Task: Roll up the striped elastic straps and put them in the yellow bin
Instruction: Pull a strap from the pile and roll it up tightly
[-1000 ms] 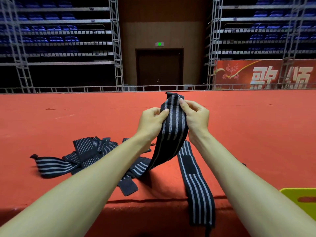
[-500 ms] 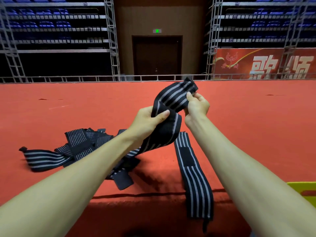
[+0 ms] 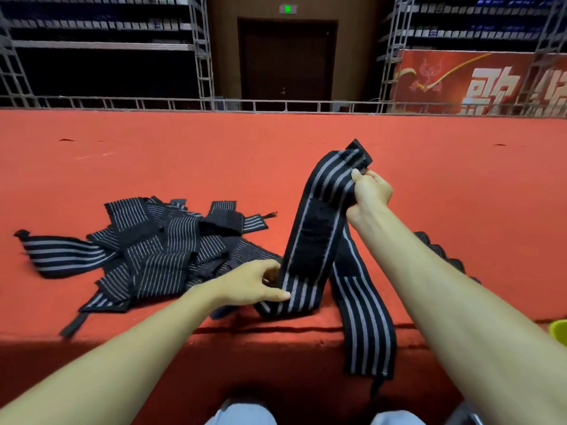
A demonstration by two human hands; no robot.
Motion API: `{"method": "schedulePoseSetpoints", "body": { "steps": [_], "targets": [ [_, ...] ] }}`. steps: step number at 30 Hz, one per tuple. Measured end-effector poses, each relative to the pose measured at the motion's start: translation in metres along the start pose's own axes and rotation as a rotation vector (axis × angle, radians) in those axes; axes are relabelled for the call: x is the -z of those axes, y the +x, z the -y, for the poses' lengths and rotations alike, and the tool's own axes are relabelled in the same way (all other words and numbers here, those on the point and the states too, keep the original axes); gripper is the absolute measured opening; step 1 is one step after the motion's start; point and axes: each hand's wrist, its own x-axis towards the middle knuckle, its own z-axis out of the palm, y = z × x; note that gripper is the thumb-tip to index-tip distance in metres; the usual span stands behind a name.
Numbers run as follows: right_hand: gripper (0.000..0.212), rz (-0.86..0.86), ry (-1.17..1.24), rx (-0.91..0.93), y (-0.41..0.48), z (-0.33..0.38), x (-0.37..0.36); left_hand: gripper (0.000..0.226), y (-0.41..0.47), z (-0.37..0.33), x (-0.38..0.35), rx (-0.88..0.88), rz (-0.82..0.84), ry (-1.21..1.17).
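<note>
Strap (image 3: 319, 234) stretched out flat between both hands, not yet rolled; most of the job left.

Upper end pinched by curled fingers and thumb of right hand (image 3: 369, 191), raised above the red carpet (image 3: 184, 154); lower end gripped between thumb and fingertips of left hand (image 3: 251, 285), just over the carpet's front edge; no coil started, by the look of it; second strap (image 3: 365, 326) just beside, draped over that edge; loose pile of straps (image 3: 159, 250) to the left, flat and tangled, none rolled; one more dark strap end (image 3: 441, 250) half hidden behind the right forearm; yellow bin (image 3: 560, 331) a mere sliver at the right border, inside hidden, so finished rolls impossible to count; probably early: roll this one, drop it in, then the rest.
</note>
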Motion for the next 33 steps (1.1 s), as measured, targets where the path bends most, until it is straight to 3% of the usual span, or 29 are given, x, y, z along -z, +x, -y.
{"method": "schedulePoseSetpoints", "body": {
  "steps": [4, 6, 9, 13, 19, 24, 29, 33],
  "targets": [
    [0.015, 0.030, -0.052, -0.034, 0.003, -0.030, 0.000, 0.063, -0.013, 0.025, -0.005, -0.023, -0.031, 0.073],
    [0.016, 0.047, -0.074, -0.054, 0.002, -0.040, 0.001, 0.050, -0.012, 0.027, -0.004, -0.022, -0.055, -0.033],
    [0.017, 0.075, -0.096, -0.089, 0.003, -0.056, 0.001, 0.023, -0.002, 0.041, 0.005, 0.096, -0.339, -0.180],
    [0.019, 0.140, -0.164, -0.102, 0.006, -0.073, 0.000, 0.034, 0.010, 0.054, 0.009, 0.176, -0.338, 0.097],
    [0.022, 0.169, -0.199, -0.134, 0.015, -0.095, 0.004, 0.031, 0.035, 0.039, -0.004, 0.319, -0.256, 0.538],
    [0.028, 0.171, -0.216, -0.135, 0.020, -0.097, 0.012, 0.022, 0.026, 0.048, -0.006, 0.080, -0.225, 0.416],
    [0.020, 0.183, -0.208, -0.115, 0.017, -0.090, 0.015, 0.038, 0.018, 0.038, -0.006, -0.128, -0.177, 0.333],
    [0.019, 0.186, -0.160, -0.081, 0.008, -0.069, 0.014, 0.042, 0.012, 0.013, 0.002, -0.120, -0.139, 0.023]
  ]
}}
